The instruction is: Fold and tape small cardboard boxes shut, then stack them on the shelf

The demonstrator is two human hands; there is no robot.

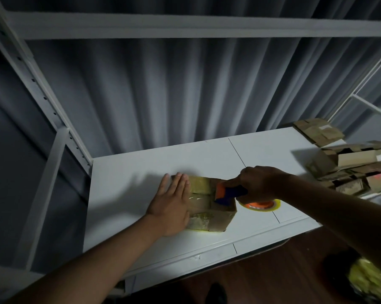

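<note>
- Grey pleated curtains point(163, 88) hang in deep folds behind everything, dim and matte.
- White metal shelf frame point(53, 119) rises at the left, a perforated upright and a flat crossbar overhead.
- Down below, the white table point(141, 167) is smooth and flat, with thin dark seam lines across its top.
- Dark reddish wood floor point(273, 277) shows past the table's near edge.
- Centre of the table: one small cardboard box point(216, 213), brown and squarish, corners a bit worn, glossy clear tape shining across its top.
- Left hand point(172, 207) lies flat on the box's left part, fingers straight and close together, the grip spread and pressing down.
- Right hand point(257, 183) comes in from the right, its grip curled round the tape dispenser point(229, 193), a blue and orange plastic tool.
- The dispenser's front end sits on the box's top right part.
- Its roll of tape point(262, 205), orange core with a yellowish see-through rim, hangs just past the box's right side.
- Far right of the table: a loose pile of cardboard boxes point(352, 170), flaps open, some flattened, edges ragged.
- Bottom right corner: something yellow and crinkly point(369, 281) against a dark shape, too blurred to name.
</note>
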